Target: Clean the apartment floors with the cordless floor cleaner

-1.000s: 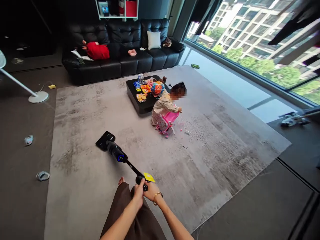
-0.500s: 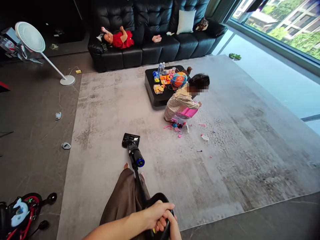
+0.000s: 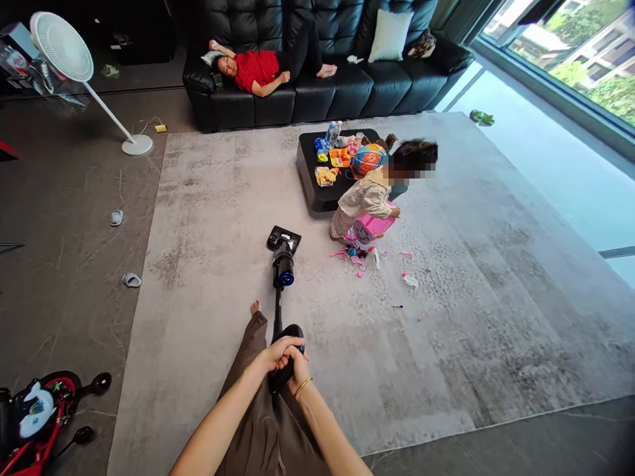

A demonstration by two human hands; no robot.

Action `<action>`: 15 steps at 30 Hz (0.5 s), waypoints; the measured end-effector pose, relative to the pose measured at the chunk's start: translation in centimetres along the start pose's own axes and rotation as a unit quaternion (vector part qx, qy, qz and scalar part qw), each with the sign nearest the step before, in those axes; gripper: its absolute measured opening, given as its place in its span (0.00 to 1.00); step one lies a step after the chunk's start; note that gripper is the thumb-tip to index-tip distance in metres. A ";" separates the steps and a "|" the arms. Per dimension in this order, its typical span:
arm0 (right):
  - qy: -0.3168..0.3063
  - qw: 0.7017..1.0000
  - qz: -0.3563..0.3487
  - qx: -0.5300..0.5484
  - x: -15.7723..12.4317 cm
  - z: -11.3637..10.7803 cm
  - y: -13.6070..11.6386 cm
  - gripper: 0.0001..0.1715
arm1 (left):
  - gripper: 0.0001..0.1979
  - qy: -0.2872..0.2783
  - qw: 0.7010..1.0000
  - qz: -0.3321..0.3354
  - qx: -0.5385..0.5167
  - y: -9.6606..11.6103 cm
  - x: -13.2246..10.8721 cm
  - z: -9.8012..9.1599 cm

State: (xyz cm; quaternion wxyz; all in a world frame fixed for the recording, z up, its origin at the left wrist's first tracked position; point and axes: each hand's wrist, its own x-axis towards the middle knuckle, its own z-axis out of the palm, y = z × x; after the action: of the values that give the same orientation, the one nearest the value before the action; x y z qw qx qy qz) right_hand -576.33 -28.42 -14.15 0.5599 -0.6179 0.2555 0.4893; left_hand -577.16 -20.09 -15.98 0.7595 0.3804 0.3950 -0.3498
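Both of my hands are wrapped around the handle of a black upright vacuum cleaner [image 3: 284,261]. My left hand [image 3: 282,352] lies over the top of the grip, its fingers overlapping those of the other hand. My right hand [image 3: 298,371], with a gold bangle at the wrist, closes on the handle from the right side. The handle's loop is partly hidden by the hands. Ahead of my feet, the flat floor head [image 3: 284,239] rests on the pale grey rug [image 3: 223,192], left of a heap of small toys [image 3: 354,253].
A person [image 3: 364,198] bends over a pink box [image 3: 372,227] beside a low black table [image 3: 312,192] holding toys and bottles. Another person lies on the black sofa [image 3: 312,99]. A white fan [image 3: 62,49], slippers [image 3: 131,280] and a red ride-on toy [image 3: 40,416] stand leftward.
The vacuum's floor head has slid forward and slightly right, and my hands have moved forward with the handle. The bending person has tilted the pink box. The person on the sofa has lowered an arm.
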 end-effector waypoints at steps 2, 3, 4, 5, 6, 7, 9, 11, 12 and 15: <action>0.015 0.998 -0.019 -0.051 2.6 -0.5 -3.4 0.14 | 0.23 -0.021 0.999 0.038 0.025 3.3 2.4 0.3; 0.027 0.997 -0.030 -0.070 3.9 -0.8 -5.2 0.13 | 0.24 -0.025 0.997 0.058 0.032 5.0 3.4 0.4; 0.041 0.994 -0.038 -0.092 5.1 -0.9 -7.0 0.12 | 0.23 -0.023 0.996 0.078 0.031 6.9 4.4 0.6; 0.055 0.991 -0.044 -0.113 6.3 -0.8 -8.8 0.11 | 0.22 -0.019 0.995 0.095 0.026 8.7 5.1 0.6; 0.067 0.988 -0.047 -0.135 7.5 -0.5 -10.4 0.10 | 0.20 -0.015 0.994 0.108 0.019 10.4 5.8 0.4; 0.078 0.983 -0.051 -0.156 8.6 -0.1 -12.0 0.08 | 0.18 -0.013 0.993 0.120 0.012 12.1 6.3 -0.1; 0.094 0.974 -0.060 -0.194 10.9 1.5 -14.8 0.06 | 0.14 -0.003 0.990 0.144 -0.001 15.2 7.0 -1.6; 0.104 0.967 -0.072 -0.221 13.3 3.8 -17.2 0.03 | 0.12 0.009 0.987 0.163 -0.011 18.2 7.7 -3.8; 0.106 0.964 -0.076 -0.231 14.6 5.1 -18.4 0.02 | 0.12 0.016 0.985 0.171 -0.015 19.6 8.0 -5.1; 0.105 0.960 -0.084 -0.247 18.2 8.8 -22.1 0.03 | 0.14 0.037 0.981 0.189 -0.017 24.2 8.8 -8.8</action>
State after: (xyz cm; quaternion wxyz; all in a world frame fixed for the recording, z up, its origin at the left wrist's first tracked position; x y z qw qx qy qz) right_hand -552.98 -10.52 -19.68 0.3989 -0.8042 0.1308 0.4208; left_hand -556.05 -3.36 -19.82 0.8034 0.4477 0.3494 -0.1788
